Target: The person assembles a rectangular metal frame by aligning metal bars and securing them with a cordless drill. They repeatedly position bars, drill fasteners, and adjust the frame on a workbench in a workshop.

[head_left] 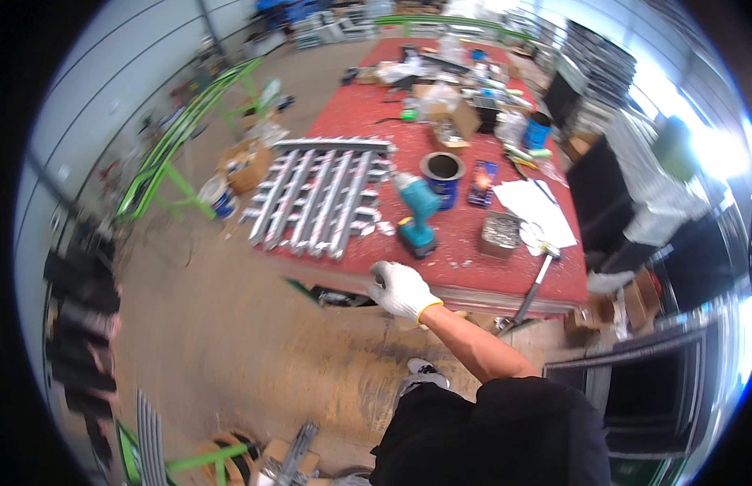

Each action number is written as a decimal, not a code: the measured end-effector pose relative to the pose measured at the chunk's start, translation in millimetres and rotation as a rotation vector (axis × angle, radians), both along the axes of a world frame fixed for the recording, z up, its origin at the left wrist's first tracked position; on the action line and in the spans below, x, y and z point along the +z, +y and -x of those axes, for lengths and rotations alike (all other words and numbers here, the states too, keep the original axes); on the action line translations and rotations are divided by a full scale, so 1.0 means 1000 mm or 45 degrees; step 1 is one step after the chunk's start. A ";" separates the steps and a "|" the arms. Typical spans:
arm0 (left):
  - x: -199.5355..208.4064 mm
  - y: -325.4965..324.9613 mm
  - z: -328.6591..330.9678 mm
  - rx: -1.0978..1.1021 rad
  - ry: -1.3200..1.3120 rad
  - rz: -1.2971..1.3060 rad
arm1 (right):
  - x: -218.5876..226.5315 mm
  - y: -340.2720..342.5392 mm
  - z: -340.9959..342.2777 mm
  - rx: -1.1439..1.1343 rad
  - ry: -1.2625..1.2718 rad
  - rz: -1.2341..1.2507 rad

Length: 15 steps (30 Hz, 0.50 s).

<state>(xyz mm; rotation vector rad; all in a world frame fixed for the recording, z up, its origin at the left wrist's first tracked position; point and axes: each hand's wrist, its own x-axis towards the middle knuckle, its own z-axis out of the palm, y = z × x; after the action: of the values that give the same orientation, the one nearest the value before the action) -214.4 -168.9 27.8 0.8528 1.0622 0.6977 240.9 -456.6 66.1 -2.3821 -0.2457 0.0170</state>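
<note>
My right hand (403,293), in a white knit glove with a yellow cuff, is over the near edge of the red-topped table (465,279). Its fingers are loosely curled, with a gap beside the thumb and nothing visible between them. A teal cordless drill (418,212) stands upright on the table just beyond the hand. Left of the drill lies a set of grey metal bars (319,194), laid side by side across several crosspieces with white-and-pink wrapping. My left hand is out of view.
Right of the drill are a blue can (443,174), a tin of small metal parts (500,235), white papers (538,212) and a hammer (538,283) overhanging the edge. Boxes and clutter cover the far table. Green metal stands (181,190) and a white bucket (217,197) are at left.
</note>
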 end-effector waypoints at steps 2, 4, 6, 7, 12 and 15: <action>0.006 0.000 -0.017 0.091 -0.196 0.219 | 0.017 -0.035 -0.006 -0.096 -0.020 -0.123; 0.000 0.026 -0.057 -0.106 -0.004 0.503 | 0.039 -0.066 -0.014 -0.105 0.028 -0.217; -0.006 0.035 -0.080 -0.175 0.229 0.584 | 0.062 -0.088 -0.019 -0.083 -0.064 -0.301; -0.004 0.045 -0.098 -0.279 0.134 0.937 | 0.073 -0.095 -0.023 -0.048 -0.149 -0.368; 0.007 -0.020 -0.133 -0.421 0.007 0.426 | 0.111 -0.089 -0.056 0.092 -0.466 -0.350; 0.028 -0.048 -0.151 -0.377 -0.119 0.364 | 0.125 -0.062 -0.088 0.229 -0.523 0.026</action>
<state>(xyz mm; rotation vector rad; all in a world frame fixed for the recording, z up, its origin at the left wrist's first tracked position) -63.7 -217.0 55.7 0.7031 0.9014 0.3234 329.4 -519.0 190.9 -2.3567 -0.6548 -0.3897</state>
